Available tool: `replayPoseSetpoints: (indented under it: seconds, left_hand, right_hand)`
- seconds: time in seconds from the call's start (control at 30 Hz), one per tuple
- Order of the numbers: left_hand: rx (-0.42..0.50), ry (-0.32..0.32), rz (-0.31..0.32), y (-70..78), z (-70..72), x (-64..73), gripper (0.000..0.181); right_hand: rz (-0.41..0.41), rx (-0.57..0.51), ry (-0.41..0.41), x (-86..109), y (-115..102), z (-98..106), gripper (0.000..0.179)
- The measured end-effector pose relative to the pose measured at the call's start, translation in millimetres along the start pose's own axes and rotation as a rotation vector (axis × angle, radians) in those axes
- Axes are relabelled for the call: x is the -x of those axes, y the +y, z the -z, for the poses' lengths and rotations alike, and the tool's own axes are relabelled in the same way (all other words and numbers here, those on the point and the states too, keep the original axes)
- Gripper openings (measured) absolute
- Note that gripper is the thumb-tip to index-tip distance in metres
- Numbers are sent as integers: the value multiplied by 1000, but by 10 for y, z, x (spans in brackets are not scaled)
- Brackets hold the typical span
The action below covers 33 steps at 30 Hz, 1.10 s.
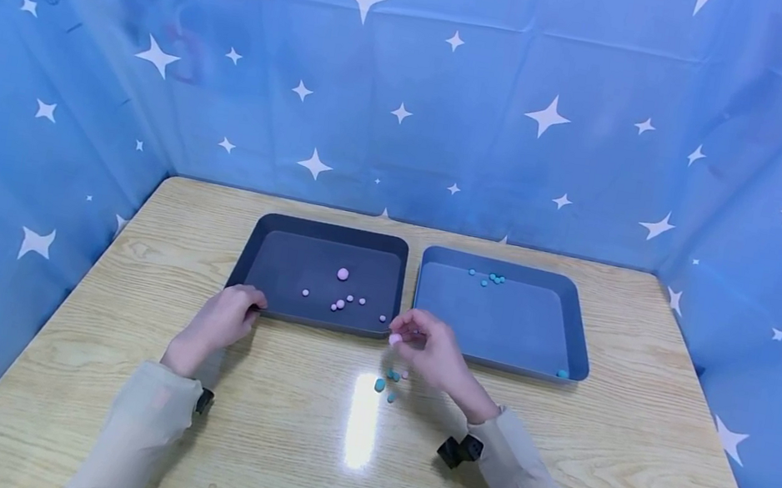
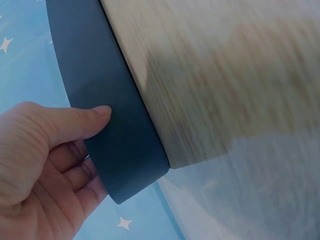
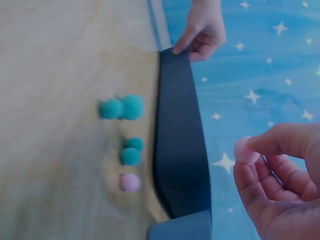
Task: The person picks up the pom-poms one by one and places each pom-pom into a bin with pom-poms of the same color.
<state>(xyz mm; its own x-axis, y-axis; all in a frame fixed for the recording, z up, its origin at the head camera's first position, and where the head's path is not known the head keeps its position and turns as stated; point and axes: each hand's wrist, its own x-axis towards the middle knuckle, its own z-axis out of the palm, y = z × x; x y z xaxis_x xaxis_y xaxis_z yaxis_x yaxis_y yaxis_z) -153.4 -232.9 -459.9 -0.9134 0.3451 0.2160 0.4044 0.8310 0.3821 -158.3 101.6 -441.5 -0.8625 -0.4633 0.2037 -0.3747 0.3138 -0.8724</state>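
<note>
My left hand (image 1: 225, 319) grips the near left corner of a dark tray (image 1: 318, 323), thumb on the outer wall and fingers over the rim, as the left wrist view shows. My right hand (image 1: 436, 358) pinches a pink ball (image 3: 246, 151) between thumb and fingertips, beside the near right corner of that tray. Several pink balls, one of them larger (image 1: 343, 274), lie inside the dark tray. On the table below my right hand sit several teal balls (image 1: 380, 384) and a small pink ball (image 3: 130, 182).
To the right stands a blue-grey tray (image 1: 500, 328) with several teal balls (image 1: 497, 280) by its far wall and one teal ball (image 1: 563, 373) in its near right corner. Both trays rest on a wooden table (image 1: 285, 447). A blue curtain (image 1: 406, 145) with white stars hangs behind.
</note>
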Motion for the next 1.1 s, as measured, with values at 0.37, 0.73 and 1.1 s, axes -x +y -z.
replayPoseSetpoints:
  seconds: [0.37,0.73,1.1]
  left_hand:
    - [2,-3,-4,5,7,-8,15]
    - [-1,-15,27,20,10,-4,14]
    - [5,7,19,16,8,-7,13]
  right_hand:
    - [-29,-19,28,-308,-69,45,14]
    - [-50,-14,55,-574,-82,-18,13]
    - [-65,-7,84,-746,-28,-117,16]
